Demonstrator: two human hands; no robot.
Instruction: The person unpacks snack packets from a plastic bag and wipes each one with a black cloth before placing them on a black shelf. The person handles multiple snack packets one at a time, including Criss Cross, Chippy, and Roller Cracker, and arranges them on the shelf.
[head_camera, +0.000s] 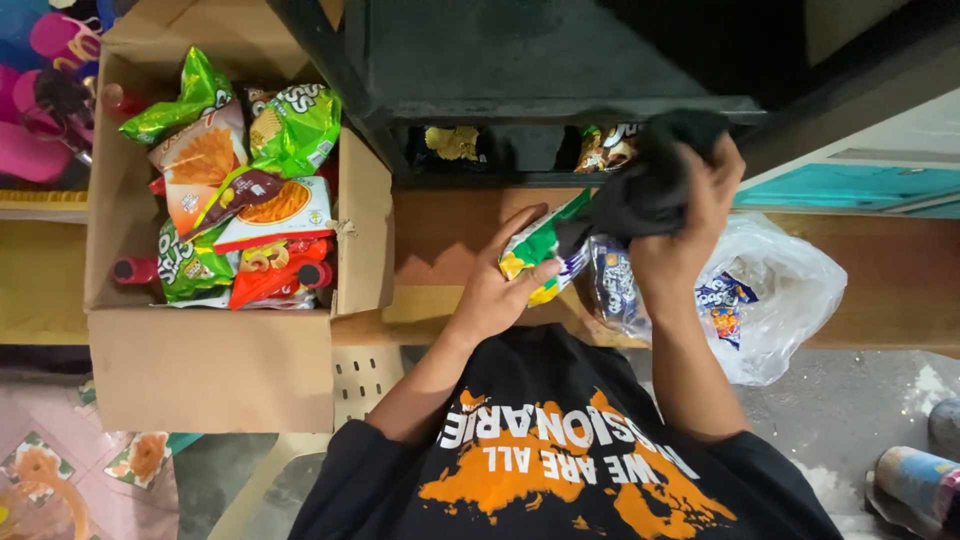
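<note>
Left hand (497, 290) grips one green-and-yellow snack packet (537, 252) right of the cardboard box (210, 365); right hand (683, 228) clenches a black cloth (650, 180), hiding the packet's top; box snacks overlap, too jumbled to count; one white plastic bag (785, 300) further right.

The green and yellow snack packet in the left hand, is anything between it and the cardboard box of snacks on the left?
Nothing visible does. The left hand grips the green and yellow snack packet over the wooden counter, and only bare counter lies between it and the cardboard box. The right hand holds a dark cloth, off to the other side.
</note>
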